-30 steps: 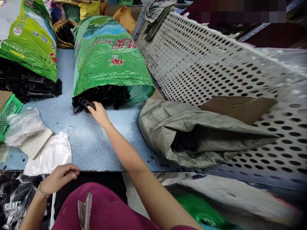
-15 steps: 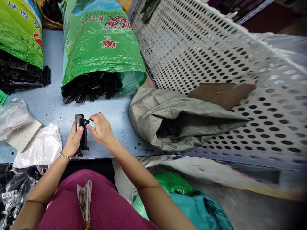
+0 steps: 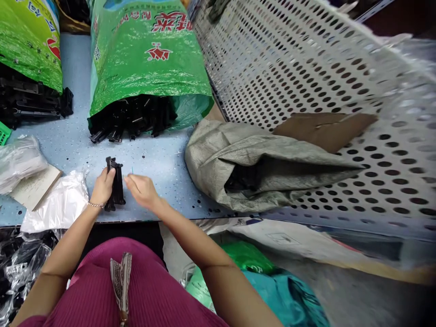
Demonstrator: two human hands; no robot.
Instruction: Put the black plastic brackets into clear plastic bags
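Note:
A long black plastic part stands lengthwise near the table's front edge, with my left hand closed round its left side, thumb on top. Just right of it, my right hand is pinched together, apart from the part. A thin blue-green sliver shows at its fingertips; what the fingers hold is too small to name. Beyond both hands, a green bag lies open towards me with several black parts at its mouth.
A grey sack with dark contents lies right, before a perforated panel. Left are a yellow-green bag, black parts, white plastic bags and a flat board. The blue table ends at my body.
My right hand has drawn back slightly from the black part, towards me. The part in my left hand has turned, showing a different side. The whole view has shifted a little.

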